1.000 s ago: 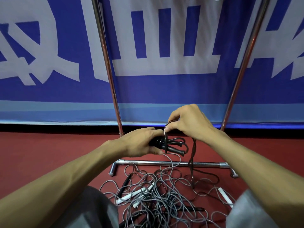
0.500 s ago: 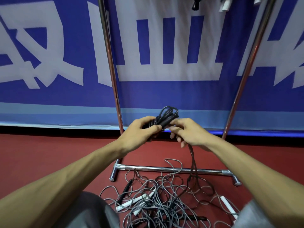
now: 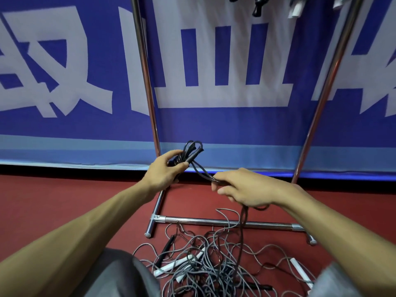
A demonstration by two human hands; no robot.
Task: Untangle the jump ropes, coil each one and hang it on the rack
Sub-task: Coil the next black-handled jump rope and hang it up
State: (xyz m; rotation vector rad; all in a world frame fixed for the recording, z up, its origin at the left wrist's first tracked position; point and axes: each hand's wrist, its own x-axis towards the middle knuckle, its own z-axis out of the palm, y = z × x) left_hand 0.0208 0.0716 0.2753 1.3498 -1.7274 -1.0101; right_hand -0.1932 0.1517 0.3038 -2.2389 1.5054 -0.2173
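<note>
Head view: black rope (image 3: 201, 171) vanishes, seemingly bunched, inside right hand (image 3: 246, 187).

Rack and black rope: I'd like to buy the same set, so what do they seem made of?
The rack looks like polished metal tubing, chromed or steel, with bright mirror-like glints. The black rope seems a matte, flexible cord, braided or coated; it hangs limp. Its exact material is unclear.

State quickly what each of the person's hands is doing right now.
Left hand: closed around the coiled black jump rope.
Right hand: closed around that rope's trailing strand.
</note>
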